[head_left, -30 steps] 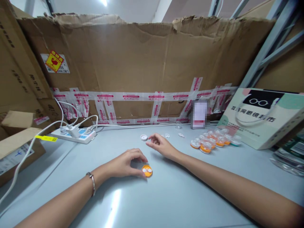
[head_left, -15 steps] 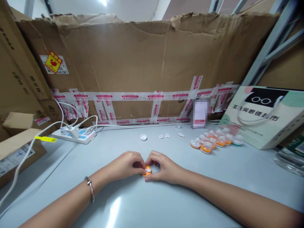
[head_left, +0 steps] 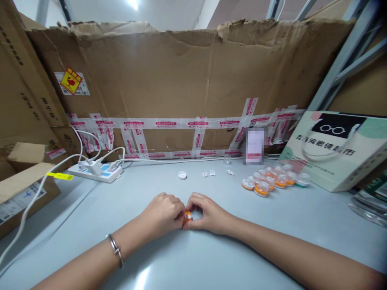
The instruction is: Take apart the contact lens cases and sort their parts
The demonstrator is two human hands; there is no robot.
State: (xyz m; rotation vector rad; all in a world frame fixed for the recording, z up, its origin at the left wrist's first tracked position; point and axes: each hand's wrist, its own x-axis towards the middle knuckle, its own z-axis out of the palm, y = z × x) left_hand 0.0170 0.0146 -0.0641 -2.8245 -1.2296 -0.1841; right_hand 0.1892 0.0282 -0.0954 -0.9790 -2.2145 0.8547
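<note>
Between my hands, just above or on the grey table, is a small round orange case [head_left: 188, 216] with something white inside. My right hand [head_left: 205, 212] pinches it from the right, thumb below and index finger above. My left hand [head_left: 167, 211] is closed against its left side, with curled fingers that hide that edge; the fingertips cannot be seen. Beyond the hands lie a white round cap [head_left: 182, 175], two small white parts [head_left: 212, 173] side by side, and another small white piece [head_left: 230, 172].
Several clear-topped orange and green round cases [head_left: 261, 188] are grouped at the right. Behind them stand a paper bag [head_left: 329, 161] and a phone-like screen [head_left: 254, 146]. A power strip [head_left: 111, 174] with cables sits at the left; a large cardboard sheet [head_left: 181, 80] closes off the back.
My left hand has rolled over, its fingers curling down and covering the left part of the orange case. My right hand holds nearly the same place. The view has shifted slightly.
</note>
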